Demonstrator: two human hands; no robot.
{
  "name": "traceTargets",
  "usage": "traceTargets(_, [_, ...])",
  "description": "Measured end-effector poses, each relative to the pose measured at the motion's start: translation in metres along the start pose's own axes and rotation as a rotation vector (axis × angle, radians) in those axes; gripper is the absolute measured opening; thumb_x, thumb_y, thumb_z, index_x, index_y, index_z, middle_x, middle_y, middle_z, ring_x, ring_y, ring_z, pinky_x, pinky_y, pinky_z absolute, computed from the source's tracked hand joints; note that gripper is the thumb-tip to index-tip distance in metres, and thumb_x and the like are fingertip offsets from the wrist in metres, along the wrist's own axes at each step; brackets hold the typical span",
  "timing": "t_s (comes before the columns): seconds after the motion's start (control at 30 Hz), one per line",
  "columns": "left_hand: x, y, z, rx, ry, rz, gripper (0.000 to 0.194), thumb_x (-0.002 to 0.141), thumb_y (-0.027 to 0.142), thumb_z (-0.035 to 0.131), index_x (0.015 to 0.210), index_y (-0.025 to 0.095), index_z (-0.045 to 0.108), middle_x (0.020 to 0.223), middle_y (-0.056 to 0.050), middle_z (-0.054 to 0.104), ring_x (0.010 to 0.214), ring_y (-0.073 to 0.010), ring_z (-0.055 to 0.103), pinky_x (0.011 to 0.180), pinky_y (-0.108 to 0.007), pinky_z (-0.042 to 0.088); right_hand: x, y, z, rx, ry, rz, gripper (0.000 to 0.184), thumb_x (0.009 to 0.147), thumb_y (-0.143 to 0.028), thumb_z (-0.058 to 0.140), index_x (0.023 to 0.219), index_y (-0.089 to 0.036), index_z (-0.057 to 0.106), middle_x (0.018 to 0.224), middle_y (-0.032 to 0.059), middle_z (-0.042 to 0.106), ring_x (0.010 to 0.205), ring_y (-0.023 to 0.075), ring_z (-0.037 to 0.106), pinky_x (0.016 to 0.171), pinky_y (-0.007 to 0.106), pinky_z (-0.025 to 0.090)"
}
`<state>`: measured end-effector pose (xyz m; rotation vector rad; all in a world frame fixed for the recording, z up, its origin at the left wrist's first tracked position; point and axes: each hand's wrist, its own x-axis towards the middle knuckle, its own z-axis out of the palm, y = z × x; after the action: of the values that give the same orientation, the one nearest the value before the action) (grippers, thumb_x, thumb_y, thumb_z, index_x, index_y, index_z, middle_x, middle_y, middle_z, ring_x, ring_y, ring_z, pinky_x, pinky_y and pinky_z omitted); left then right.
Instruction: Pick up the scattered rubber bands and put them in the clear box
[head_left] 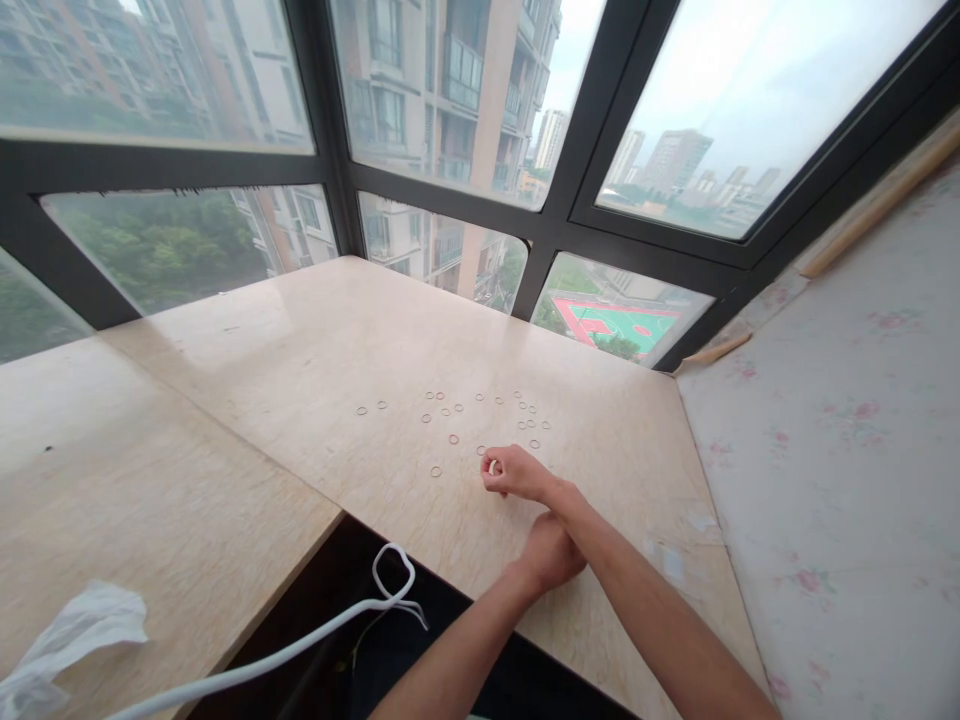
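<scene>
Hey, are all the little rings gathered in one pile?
No, the rings lie spread out over the tabletop, beyond and beside the right hand.

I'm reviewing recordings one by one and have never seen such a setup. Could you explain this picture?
There's no machine: these are a person's bare hands, seen by a camera worn on that person's head, looking forward and down. Small thin rings lie scattered on a pale tabletop beside windows; a crumpled white sheet lies at the picture's left. The right hand has curled fingers near one ring; I can't tell whether the pale spot there is something held. The left hand is partly hidden by the right arm.
</scene>
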<state>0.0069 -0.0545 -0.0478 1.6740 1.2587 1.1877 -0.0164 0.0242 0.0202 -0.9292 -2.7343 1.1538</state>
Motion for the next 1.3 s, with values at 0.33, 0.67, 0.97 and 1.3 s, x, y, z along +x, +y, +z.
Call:
traceTargets(0.33, [0.000, 0.005, -0.004, 0.145, 0.025, 0.004, 0.014, 0.074, 0.006, 0.049, 0.072, 0.016, 0.060, 0.068, -0.003, 0.059, 0.062, -0.0148, 0.050, 0.056, -0.026, 0.035, -0.073, 0.030, -0.028, 0.628, 0.287, 0.091, 0.024, 0.078, -0.044, 0.052, 0.084, -0.022, 0.043, 0.043, -0.0110, 0.048, 0.028, 0.0048, 0.025, 0.031, 0.016, 0.019])
traceTargets(0.67, [0.001, 0.009, -0.009, 0.073, 0.040, 0.030, 0.016, 0.083, 0.012, 0.048, 0.085, 0.017, 0.063, 0.079, -0.003, 0.060, 0.069, -0.0133, 0.055, 0.066, -0.025, 0.043, -0.191, 0.074, -0.028, 0.828, 0.823, 0.256, 0.031, 0.078, -0.049, 0.058, 0.084, -0.023, 0.043, 0.038, -0.0114, 0.044, 0.029, 0.0049, 0.021, 0.031, 0.016, 0.013])
traceTargets(0.97, [0.001, 0.009, -0.010, 0.083, 0.034, 0.018, 0.015, 0.084, 0.015, 0.048, 0.085, 0.018, 0.063, 0.079, -0.002, 0.059, 0.069, -0.0131, 0.056, 0.065, -0.025, 0.044, -0.244, 0.101, -0.036, 0.294, 0.993, 0.585, 0.030, 0.081, -0.050, 0.053, 0.086, -0.020, 0.055, 0.045, -0.0061, 0.052, 0.031, 0.0082, 0.036, 0.034, 0.019, 0.025])
traceTargets(1.3, [0.000, 0.007, -0.009, 0.099, 0.048, 0.017, 0.015, 0.085, 0.015, 0.048, 0.085, 0.018, 0.063, 0.079, -0.003, 0.059, 0.069, -0.0132, 0.055, 0.064, -0.025, 0.043, -0.247, 0.107, -0.028, 0.008, 0.935, 0.595, 0.035, 0.084, -0.046, 0.047, 0.093, -0.017, 0.065, 0.044, -0.0049, 0.049, 0.039, 0.0145, 0.047, 0.044, 0.025, 0.034])
